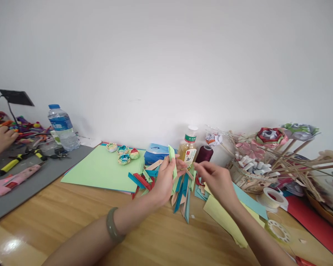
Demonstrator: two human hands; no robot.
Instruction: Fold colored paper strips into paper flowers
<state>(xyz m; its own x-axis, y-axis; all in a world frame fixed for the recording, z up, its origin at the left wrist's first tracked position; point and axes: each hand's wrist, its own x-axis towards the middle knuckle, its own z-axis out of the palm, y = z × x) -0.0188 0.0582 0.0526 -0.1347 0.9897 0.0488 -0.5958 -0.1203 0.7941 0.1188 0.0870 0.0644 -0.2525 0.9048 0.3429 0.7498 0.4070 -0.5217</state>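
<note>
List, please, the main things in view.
Table: one, brown, foreground
Mat: one, grey, left
Tools: several, multicoloured, left
Water bottle: one, clear, left
Sheets: several, multicoloured, both sides
Rosettes: four, multicoloured, on sheets
Pack: one, blue, centre
Folded strips: many, multicoloured, centre
Drink bottle: one, yellowish, centre
Thread spool: one, purple, centre
Flowers: several, multicoloured, right
Rolls: two, pale, right
Another person's hand: one, left
Left hand: one, centre, holding green strip
Right hand: one, centre-right

A water bottle (61,129) stands on the mat (80,157) at left. Right of it on the table (144,229), paper rosettes (124,159) lie on stacked paper sheets (97,170). Behind folded paper strips (185,195) sits a tissue pack (157,153); rightward follow a drink bottle (190,139), a thread cone (205,152) and a container (244,181).
</note>
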